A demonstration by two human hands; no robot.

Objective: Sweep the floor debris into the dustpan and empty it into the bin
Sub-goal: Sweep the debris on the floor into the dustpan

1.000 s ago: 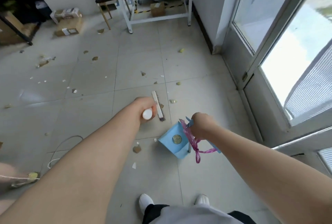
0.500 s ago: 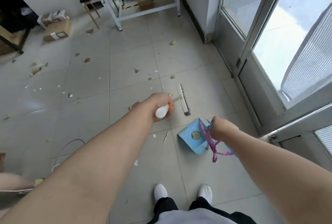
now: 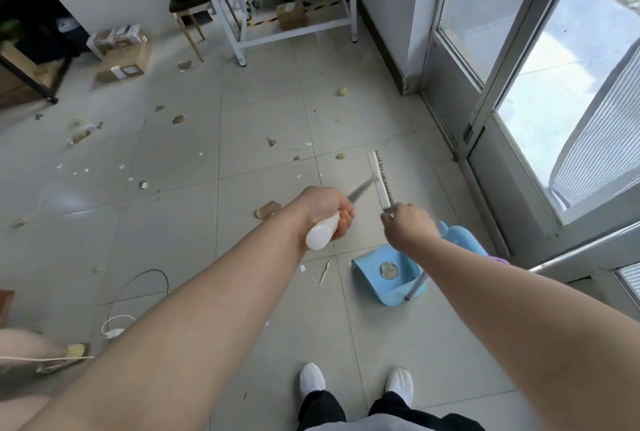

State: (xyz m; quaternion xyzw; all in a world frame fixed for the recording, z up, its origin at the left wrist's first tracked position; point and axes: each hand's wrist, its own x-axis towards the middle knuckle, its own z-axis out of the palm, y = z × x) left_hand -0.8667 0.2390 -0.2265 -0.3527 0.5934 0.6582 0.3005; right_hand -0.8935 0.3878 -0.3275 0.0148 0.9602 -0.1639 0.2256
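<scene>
Loose debris (image 3: pixel 267 209) lies on the tiled floor (image 3: pixel 180 223), mostly to the left of the left hand (image 3: pixel 325 209), which is clamped round the broom (image 3: pixel 360 190) grip. The shaft runs up and right to the brush head (image 3: pixel 379 178), whose long axis points away from the person. The right hand (image 3: pixel 410 228) pinches its near end. The dustpan (image 3: pixel 405 280) sits on the floor just below that hand, mouth toward the left, with one scrap (image 3: pixel 388 270) inside.

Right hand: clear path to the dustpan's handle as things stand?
Likely yes, once it lets go: the right hand is pinching the near end of the broom head. The dustpan stands on the floor right under that forearm, nothing between.
</scene>
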